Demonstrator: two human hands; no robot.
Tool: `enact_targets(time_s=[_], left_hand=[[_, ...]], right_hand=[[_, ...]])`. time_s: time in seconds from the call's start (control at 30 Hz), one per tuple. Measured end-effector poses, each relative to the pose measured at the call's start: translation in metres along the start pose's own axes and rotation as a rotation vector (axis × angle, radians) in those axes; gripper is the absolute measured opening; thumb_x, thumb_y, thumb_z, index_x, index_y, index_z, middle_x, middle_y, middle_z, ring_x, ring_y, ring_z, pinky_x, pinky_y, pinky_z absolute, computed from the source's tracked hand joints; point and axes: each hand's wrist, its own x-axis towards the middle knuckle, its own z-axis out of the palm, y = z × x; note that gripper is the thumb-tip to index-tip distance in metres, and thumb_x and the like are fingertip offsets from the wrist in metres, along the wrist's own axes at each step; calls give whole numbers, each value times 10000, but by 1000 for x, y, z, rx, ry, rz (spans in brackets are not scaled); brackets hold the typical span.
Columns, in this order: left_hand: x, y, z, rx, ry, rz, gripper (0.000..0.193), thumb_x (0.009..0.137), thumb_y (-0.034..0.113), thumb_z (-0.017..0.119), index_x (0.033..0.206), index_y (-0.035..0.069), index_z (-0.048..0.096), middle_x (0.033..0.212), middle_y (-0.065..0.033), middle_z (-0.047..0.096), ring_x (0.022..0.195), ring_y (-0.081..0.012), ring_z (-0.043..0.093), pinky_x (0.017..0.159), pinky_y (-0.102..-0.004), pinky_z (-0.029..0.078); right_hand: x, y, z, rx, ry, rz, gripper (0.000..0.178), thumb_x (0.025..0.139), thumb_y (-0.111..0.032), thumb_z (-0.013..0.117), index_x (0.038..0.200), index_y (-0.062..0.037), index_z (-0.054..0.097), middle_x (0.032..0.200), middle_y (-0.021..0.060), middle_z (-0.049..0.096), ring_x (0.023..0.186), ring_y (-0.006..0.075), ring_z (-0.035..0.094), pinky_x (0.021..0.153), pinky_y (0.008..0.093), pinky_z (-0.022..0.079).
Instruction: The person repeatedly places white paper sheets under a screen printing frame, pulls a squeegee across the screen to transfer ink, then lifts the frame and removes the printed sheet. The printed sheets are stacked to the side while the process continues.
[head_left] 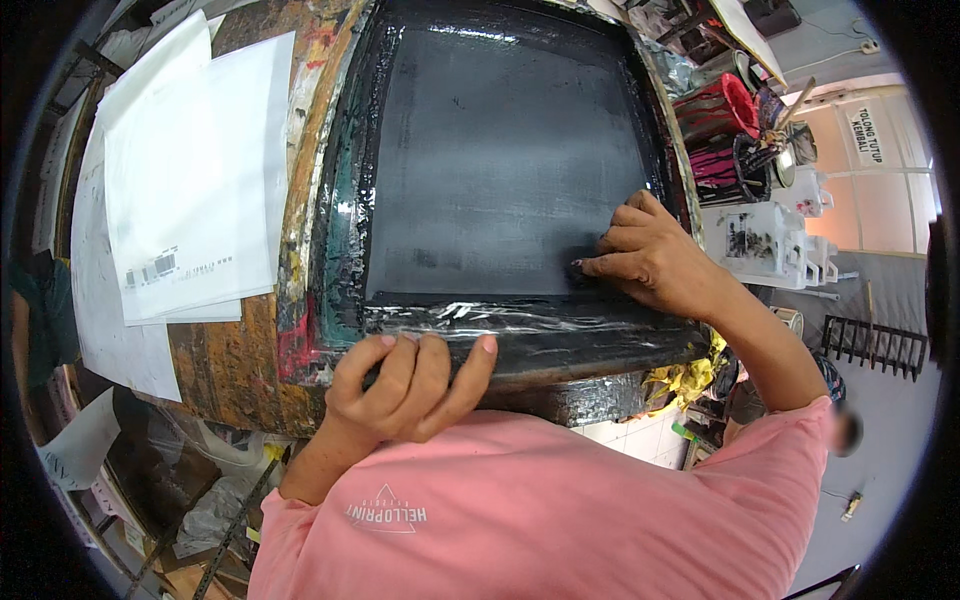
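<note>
A screen printing frame with dark, ink-coated mesh lies before me on a paint-stained wooden table. At its near rail, my left hand has its fingers bent over the edge, thumb apart on the right. Over the mesh's near right corner is my right hand, fingers curled and closed, one fingertip low against the dark surface. A small dark bit shows at that fingertip; what it is, I cannot make out. Wet black ink shines along the frame's inner borders.
White printed sheets lie stacked left of the frame. Ink-streaked red and black buckets with sticks stand at the right, near white plastic containers. A crumpled yellow cloth or bag hangs by the near right corner. Another person's arm shows far left.
</note>
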Motion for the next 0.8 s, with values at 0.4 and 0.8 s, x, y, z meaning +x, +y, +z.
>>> enact_targets(time_s=[0.4,0.8], left_hand=[[5,-4,-5,-37,-63,-27,295,948,205,706,1239,247,709,925,18,641,873,-157,591,895,-413,450],[0,-4,-3,18,-34,16,357,1062,483,543,1213,223,735,947,-8,625,907,-182,587,876,-429,465]], right_hand=[[99,-13,7,-140,54,-275,286,784,-217,715,1052,-154,791,856,-5,629,946,202,587,939,430,414],[85,-20,12,-123,121,-249,160,833,-204,682,952,-162,780,874,0,664,974,204,618,947,420,423]])
